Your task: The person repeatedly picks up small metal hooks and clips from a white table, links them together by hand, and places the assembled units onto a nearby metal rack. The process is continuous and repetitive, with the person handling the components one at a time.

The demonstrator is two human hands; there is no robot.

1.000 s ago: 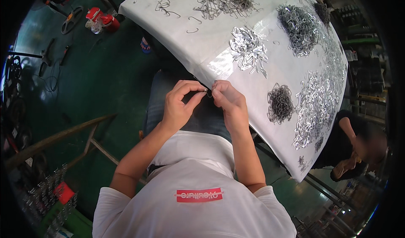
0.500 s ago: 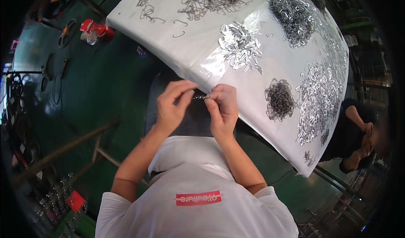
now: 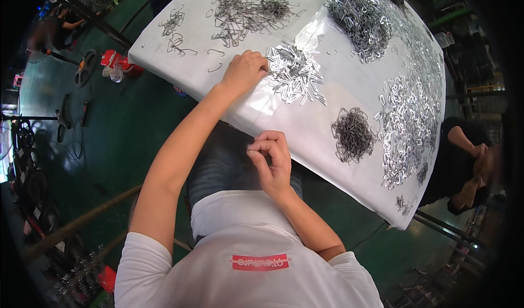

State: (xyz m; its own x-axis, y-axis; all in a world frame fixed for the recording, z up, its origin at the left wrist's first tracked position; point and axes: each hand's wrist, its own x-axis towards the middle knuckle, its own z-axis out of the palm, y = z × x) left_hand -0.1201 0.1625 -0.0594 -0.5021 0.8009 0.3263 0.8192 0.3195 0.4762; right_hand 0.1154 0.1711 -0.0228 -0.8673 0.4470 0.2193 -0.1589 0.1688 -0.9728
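My left hand (image 3: 244,74) reaches out over the table, its fingers bent and pressed together at the left edge of a pile of shiny, narrow metal pieces (image 3: 297,73). Its fingertips are partly hidden, so what they pinch cannot be seen. Close to my lap, just off the table's near edge, my right hand (image 3: 273,158) is held in a pinch. A small dark metal piece (image 3: 249,146) shows at its thumb and fingertip; its exact shape is too small to tell.
The white-covered table (image 3: 311,130) carries a dark wire-hook heap (image 3: 353,136), a larger heap (image 3: 360,27), loose hooks (image 3: 240,16) and scattered shiny links (image 3: 409,128). Another person (image 3: 464,160) is at the right; a red container (image 3: 112,60) stands beyond the left corner.
My left hand has left my right hand and moved forward to the shiny metal pile. My right hand has dropped slightly nearer my lap, still pinching. A small metal piece was between both hands before.
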